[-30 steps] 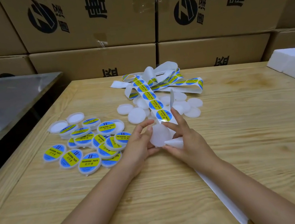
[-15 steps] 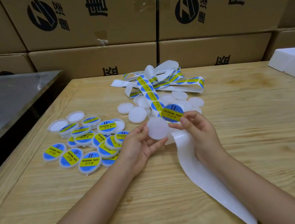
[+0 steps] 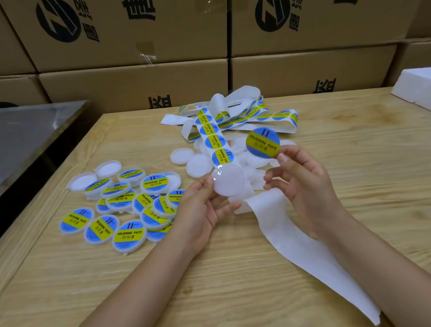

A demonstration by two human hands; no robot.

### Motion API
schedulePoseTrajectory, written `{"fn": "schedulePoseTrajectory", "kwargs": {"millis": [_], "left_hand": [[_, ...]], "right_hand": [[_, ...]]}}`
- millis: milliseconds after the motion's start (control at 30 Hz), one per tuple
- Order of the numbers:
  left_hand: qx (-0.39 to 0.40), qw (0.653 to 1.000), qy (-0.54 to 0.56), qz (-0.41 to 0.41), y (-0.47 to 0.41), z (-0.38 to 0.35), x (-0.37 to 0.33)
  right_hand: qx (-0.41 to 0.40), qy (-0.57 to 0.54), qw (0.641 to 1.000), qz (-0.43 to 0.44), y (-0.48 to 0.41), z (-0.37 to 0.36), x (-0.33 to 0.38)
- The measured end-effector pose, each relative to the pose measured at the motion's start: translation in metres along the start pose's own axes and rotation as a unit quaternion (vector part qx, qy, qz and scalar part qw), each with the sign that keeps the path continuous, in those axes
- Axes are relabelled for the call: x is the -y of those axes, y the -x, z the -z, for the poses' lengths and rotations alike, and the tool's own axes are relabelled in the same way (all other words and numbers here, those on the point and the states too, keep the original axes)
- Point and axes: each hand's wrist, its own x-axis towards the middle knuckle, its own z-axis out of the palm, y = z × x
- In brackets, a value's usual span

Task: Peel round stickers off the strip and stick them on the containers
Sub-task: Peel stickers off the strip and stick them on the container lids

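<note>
Now the sticker sits higher; container unmoved.

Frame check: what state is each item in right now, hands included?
left hand: holds a blank container by its edge.
right hand: pinches a peeled sticker, not yet on the container.
sticker strip: looped at its far end, stickers on it.
bare backing: stripped, trailing toward the near edge.
labelled containers: piled at left, stickers on.
unlabelled containers: piled beside the strip, no stickers.
</note>
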Motion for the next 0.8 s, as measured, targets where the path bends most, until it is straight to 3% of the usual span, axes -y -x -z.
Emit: {"fn": "schedulePoseTrajectory", "kwargs": {"millis": [200, 500, 667, 800], "left_hand": [[0.011, 0.998, -0.055, 0.009, 0.001, -0.003, 0.003], [-0.048, 0.995, -0.075, 0.044, -0.004, -0.007, 0.006], [-0.051, 0.995, -0.068, 0.050, -0.004, -0.005, 0.005], [-0.043, 0.995, -0.069, 0.053, -0.004, -0.004, 0.004]], "right_hand": [[0.132, 0.095, 0.982, -0.091, 0.002, 0.001, 0.011], [0.185, 0.252, 0.922, -0.226, 0.006, 0.017, 0.019], [0.229, 0.359, 0.863, -0.272, 0.000, 0.022, 0.051], [0.127, 0.329, 0.917, -0.186, -0.032, 0.013, 0.075]]}}
